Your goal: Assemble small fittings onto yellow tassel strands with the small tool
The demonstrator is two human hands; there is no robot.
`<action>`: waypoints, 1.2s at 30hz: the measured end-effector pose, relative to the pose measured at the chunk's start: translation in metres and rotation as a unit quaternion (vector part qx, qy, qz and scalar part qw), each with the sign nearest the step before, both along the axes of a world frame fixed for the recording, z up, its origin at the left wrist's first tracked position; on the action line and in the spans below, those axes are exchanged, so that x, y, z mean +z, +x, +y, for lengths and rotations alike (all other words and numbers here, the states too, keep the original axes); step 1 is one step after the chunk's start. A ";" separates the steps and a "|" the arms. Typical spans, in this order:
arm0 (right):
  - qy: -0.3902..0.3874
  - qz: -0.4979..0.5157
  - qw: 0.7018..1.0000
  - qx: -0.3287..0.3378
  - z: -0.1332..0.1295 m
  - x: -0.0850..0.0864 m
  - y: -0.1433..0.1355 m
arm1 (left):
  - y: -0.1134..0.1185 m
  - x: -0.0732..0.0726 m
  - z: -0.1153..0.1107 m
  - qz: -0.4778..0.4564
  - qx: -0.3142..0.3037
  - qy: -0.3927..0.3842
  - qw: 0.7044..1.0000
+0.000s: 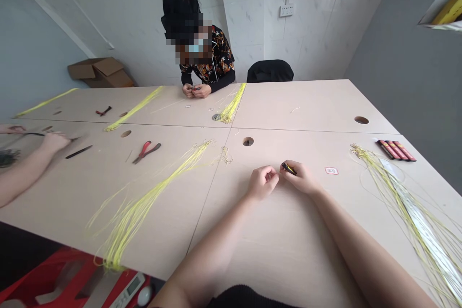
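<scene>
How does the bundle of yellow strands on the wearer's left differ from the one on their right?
The left bundle lies loose on the bare table, its far tips reaching the table's middle seam; the right bundle lies partly over a shiny clear strip near the table edge. The left bundle gathers tightly at its near end, while the right bundle runs out of frame. Red pliers lie by the left one, dark red sticks by the right. Both are thin, yellow and fanned.

Two bare arms come up from the near edge, and no sleeves cover them. The left hand [263, 182] and the right hand [302, 179] wear no gloves, no rings and no watch. Near the bottom, between the arms, a bit of dark, bumpy cloth shows, part of what the person wears
</scene>
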State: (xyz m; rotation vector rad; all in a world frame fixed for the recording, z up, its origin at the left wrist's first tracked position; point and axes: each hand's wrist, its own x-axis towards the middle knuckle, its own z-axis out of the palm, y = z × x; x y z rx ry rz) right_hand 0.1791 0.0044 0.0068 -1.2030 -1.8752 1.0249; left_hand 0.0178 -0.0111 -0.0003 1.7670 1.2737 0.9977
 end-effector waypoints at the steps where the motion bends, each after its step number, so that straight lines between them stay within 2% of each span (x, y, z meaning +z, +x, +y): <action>1: 0.001 0.000 1.000 0.001 0.000 0.000 0.000 | 0.000 0.000 0.000 0.000 0.000 -0.001 1.000; 11: 0.001 0.001 1.000 0.002 0.002 -0.004 0.001 | 0.000 -0.002 0.000 0.001 0.004 -0.005 1.000; 21: -0.003 0.013 1.000 -0.005 0.001 0.000 0.001 | 0.000 0.000 -0.001 -0.025 -0.002 -0.006 1.000; 28: -0.037 0.025 0.999 0.007 0.000 0.002 0.001 | 0.000 -0.002 -0.001 -0.026 -0.007 0.000 1.000; 36: -0.034 0.028 0.999 0.014 0.000 -0.002 0.001 | 0.000 -0.001 -0.001 -0.018 -0.007 -0.001 1.000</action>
